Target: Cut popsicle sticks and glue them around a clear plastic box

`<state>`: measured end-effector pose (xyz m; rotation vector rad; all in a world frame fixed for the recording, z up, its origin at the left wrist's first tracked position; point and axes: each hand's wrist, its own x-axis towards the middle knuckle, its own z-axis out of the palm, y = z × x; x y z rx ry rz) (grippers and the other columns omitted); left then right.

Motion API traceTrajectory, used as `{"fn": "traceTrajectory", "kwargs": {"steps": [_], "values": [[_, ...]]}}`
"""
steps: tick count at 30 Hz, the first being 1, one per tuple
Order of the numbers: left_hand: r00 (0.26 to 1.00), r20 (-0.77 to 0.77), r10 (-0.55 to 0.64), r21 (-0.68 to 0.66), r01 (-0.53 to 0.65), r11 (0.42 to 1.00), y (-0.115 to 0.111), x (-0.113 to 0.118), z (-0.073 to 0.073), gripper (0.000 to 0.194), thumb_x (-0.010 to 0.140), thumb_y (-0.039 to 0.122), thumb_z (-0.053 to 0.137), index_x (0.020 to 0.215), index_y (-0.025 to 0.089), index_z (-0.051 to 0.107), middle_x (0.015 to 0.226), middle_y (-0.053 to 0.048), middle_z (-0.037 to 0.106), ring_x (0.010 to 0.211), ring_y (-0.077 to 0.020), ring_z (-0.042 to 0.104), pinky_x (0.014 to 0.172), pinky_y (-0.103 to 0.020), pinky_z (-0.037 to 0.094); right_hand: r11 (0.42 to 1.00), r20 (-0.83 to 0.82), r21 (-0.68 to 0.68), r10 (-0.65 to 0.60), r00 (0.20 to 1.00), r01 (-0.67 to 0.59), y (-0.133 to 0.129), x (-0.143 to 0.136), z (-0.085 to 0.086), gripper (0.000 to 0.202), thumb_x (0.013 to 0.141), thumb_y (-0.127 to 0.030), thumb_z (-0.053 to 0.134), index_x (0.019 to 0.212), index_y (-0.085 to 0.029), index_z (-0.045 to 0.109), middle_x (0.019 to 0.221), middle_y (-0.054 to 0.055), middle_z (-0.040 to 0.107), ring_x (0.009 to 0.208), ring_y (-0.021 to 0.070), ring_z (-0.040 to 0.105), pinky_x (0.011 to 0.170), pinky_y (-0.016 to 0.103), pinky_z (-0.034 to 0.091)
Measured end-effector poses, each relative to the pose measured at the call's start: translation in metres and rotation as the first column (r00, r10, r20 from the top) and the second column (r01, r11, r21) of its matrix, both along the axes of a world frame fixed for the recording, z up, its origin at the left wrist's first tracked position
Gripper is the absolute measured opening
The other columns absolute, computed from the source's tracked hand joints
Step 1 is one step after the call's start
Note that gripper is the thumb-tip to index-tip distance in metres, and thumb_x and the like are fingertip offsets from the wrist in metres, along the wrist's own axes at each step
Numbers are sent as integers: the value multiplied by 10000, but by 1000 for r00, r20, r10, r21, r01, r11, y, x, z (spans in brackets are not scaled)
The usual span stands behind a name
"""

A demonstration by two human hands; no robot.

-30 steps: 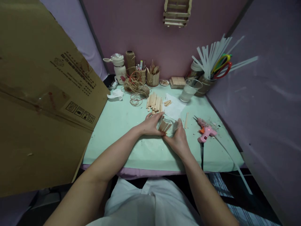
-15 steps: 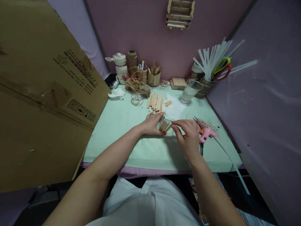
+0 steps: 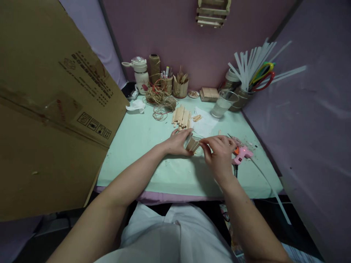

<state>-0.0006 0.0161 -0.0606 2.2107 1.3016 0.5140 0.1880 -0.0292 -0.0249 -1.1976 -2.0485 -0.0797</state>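
Near the middle of the table, a clear cup lies on its side with flat wooden sticks along its wall. My left hand is wrapped round the left part of this cup, thumb toward me. My right hand pinches at the cup's right side, its thumb and forefinger touching the edge of a stick there. A pile of wooden sticks lies just beyond my left hand. The pink glue gun rests to the right of my right hand.
Tangled twine, a white bottle and stick holders stand at the back left. A plastic cup of cloudy liquid and a jar of glue sticks and scissors are back right. A large cardboard sheet stands left.
My right fingers have moved slightly left against the stick on the cup. The whole view has shifted a little.
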Motion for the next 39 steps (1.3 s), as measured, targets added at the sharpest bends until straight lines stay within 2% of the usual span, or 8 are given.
{"fn": "traceTrajectory", "kwargs": {"steps": [7, 19, 24, 29, 31, 34, 37, 39], "values": [[1000, 6, -25, 1, 25, 1000, 0, -2, 0, 1057, 601, 498, 772, 1485, 183, 284, 1526, -165, 417, 1428, -360, 359, 1203, -565, 142, 1000, 48, -2, -14, 999, 14, 2, -1, 1, 128, 939, -223, 573, 831, -222, 642, 801, 8, 737, 888, 235, 570, 906, 411, 256], [999, -28, -37, 25, 38, 999, 0, -3, -2, 1023, 636, 460, 708, 1500, 151, 255, 1503, -177, 437, 1428, -368, 352, 1211, -552, 127, 1000, -40, -11, 2, 999, -3, 0, -2, -4, 130, 940, -221, 571, 834, -219, 648, 790, 10, 716, 873, 224, 566, 883, 386, 265], [999, -29, -21, 10, 21, 1000, -2, 1, 0, 1025, 625, 431, 711, 1496, 166, 240, 1479, -179, 465, 1421, -362, 368, 1200, -588, 113, 1000, -60, -26, 2, 998, -3, -2, -2, -4, 119, 937, -224, 564, 853, -224, 648, 808, 14, 723, 886, 229, 566, 894, 393, 273], [1000, -28, 5, 8, -5, 1000, -3, 3, 1, 1016, 614, 427, 721, 1484, 179, 256, 1456, -176, 482, 1409, -378, 377, 1190, -604, 124, 999, -77, -43, 11, 997, -15, -3, -2, -8, 89, 927, -217, 567, 875, -232, 638, 859, 15, 729, 920, 238, 570, 918, 419, 295], [1000, -19, 5, 15, -5, 1000, -4, 3, 0, 1015, 617, 432, 721, 1482, 174, 259, 1452, -179, 484, 1411, -376, 374, 1190, -603, 124, 999, -89, -37, 11, 996, -14, -4, -1, -11, 76, 912, -249, 589, 975, -235, 629, 985, 43, 715, 996, 255, 565, 942, 439, 320], [1000, -7, 6, 30, -6, 1000, -4, 2, -1, 1003, 625, 444, 715, 1478, 166, 266, 1439, -179, 495, 1418, -368, 367, 1192, -603, 114, 999, -179, 29, -10, 984, 16, -8, 4, -21, 413, 851, -333, 669, 1225, -224, 534, 1251, 125, 581, 1177, 298, 506, 995, 482, 371], [1000, -11, 10, 44, -10, 999, -5, 2, -1, 993, 626, 450, 714, 1470, 158, 278, 1427, -182, 501, 1409, -363, 380, 1200, -596, 98, 994, -293, 70, -64, 954, 89, -13, 10, -38, 639, 789, -348, 725, 1341, -216, 430, 1308, 153, 483, 1253, 313, 462, 1050, 530, 384], [1000, -14, 12, 53, -11, 999, -5, 4, -1, 1003, 619, 449, 719, 1469, 154, 275, 1440, -187, 486, 1412, -363, 375, 1205, -587, 94, 994, -327, 2, -99, 940, 105, -14, 12, -52, 725, 776, -348, 722, 1396, -213, 371, 1326, 159, 470, 1272, 317, 459, 1065, 554, 391]]}}
